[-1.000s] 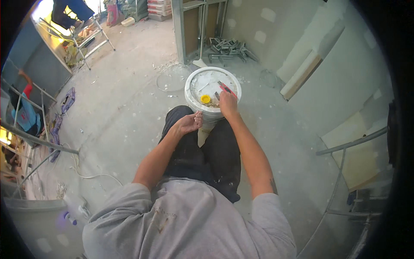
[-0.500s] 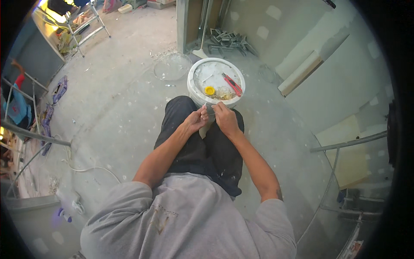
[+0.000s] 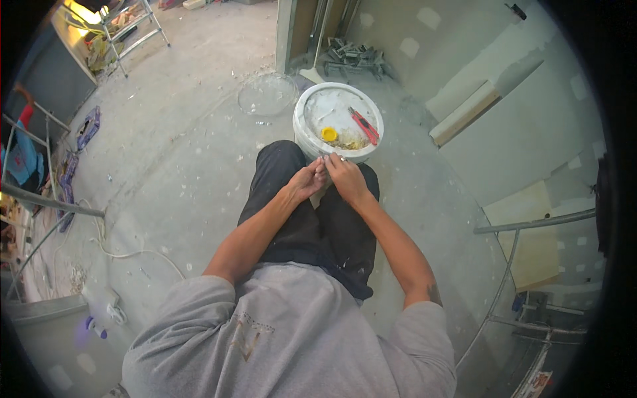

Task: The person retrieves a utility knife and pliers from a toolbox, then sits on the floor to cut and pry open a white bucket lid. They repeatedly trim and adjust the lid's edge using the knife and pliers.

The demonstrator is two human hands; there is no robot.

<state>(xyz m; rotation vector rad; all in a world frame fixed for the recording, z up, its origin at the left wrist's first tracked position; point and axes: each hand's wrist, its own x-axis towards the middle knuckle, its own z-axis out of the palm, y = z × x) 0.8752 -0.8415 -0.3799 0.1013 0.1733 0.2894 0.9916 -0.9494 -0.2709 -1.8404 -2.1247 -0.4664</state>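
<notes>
My left hand [image 3: 308, 180] and my right hand [image 3: 345, 177] meet above my knees, at the near side of a white lidded bucket [image 3: 300, 123]. The fingers of both are pinched together, tip to tip. Something small and pale shows between them, too small to make out. On the bucket's top lie a red utility knife [image 3: 363, 126], a round yellow cap [image 3: 329, 134] and a scatter of yellow-brown shreds [image 3: 352, 142]. A thin white stick [image 3: 326, 114] rests there too.
A clear round sheet [image 3: 267, 94] lies on the floor left of the bucket. Metal offcuts [image 3: 358, 58] are piled behind it. Tubular frames [image 3: 534, 221] stand at both sides, a stepladder [image 3: 139, 41] far left. A white cable [image 3: 136, 253] crosses the floor.
My hands have drawn closer, and their fingertips now meet. The thin pale thing seen between them is mostly hidden now. The view has shifted slightly.
</notes>
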